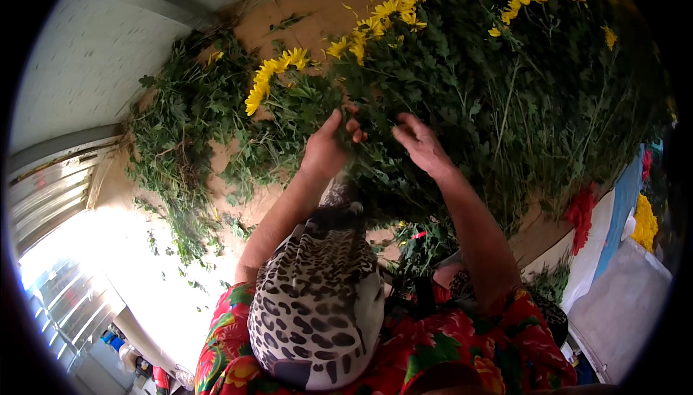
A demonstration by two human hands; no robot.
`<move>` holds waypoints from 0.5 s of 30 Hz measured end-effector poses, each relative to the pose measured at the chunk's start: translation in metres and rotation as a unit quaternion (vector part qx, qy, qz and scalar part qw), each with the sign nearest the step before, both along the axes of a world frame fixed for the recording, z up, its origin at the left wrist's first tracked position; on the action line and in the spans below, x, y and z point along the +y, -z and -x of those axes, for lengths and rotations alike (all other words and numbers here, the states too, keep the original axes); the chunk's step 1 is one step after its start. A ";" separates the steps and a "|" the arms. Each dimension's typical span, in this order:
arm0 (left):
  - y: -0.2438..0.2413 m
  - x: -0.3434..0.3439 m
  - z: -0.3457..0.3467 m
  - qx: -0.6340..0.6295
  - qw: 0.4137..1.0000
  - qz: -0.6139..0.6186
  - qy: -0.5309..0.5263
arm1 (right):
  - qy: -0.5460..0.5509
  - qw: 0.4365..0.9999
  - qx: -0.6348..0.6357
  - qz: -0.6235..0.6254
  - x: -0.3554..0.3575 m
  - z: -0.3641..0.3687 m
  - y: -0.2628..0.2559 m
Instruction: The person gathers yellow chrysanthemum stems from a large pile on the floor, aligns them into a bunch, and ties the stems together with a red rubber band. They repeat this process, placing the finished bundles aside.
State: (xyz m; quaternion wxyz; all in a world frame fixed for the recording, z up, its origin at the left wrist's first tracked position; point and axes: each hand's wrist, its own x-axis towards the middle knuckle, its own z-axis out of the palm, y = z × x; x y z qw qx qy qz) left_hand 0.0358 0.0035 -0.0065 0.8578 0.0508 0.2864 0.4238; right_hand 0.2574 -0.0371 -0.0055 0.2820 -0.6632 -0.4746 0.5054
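My left hand (328, 143) is closed around the leafy stems of a small bunch of yellow chrysanthemums (276, 70). The flower heads fan out in a row beyond it, to the upper left. Leaves partly cover those fingertips. To the right, my right hand (421, 143) is a little blurred, its fingers slightly apart at the edge of a large heap of cut chrysanthemums (514, 102). I see nothing held in it. More yellow chrysanthemum heads (387, 13) line the heap's far side, and its stems point towards me.
Loose green trimmings (187, 102) lie on the brown floor (319, 8) at the left, near a pale wall (103, 32). My leopard-print knee (314, 297) rises between my arms. At the right are red strips (580, 219) and a white sheet-like surface (617, 297); sunlight glares at the lower left.
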 end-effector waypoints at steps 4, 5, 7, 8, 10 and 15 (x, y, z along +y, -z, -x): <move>0.004 0.002 0.000 -0.016 1.000 0.016 -0.003 | 0.012 0.992 0.119 0.030 -0.006 0.014 0.016; 0.005 0.002 0.000 -0.020 1.000 0.020 -0.003 | -0.013 0.998 0.049 -0.036 -0.007 0.013 0.019; 0.005 0.001 0.004 -0.013 1.000 0.023 -0.008 | -0.066 0.979 -0.093 -0.166 0.001 0.013 0.004; 0.005 0.001 0.005 -0.009 1.000 0.024 -0.012 | 0.014 0.984 -0.068 -0.163 0.008 0.009 -0.004; 0.004 0.001 0.008 -0.012 1.000 0.018 -0.010 | 0.091 0.908 -0.326 -0.246 0.023 -0.025 -0.001; 0.005 0.007 -0.001 -0.009 1.000 0.026 -0.006 | 0.073 0.902 -0.424 -0.020 0.020 -0.112 0.030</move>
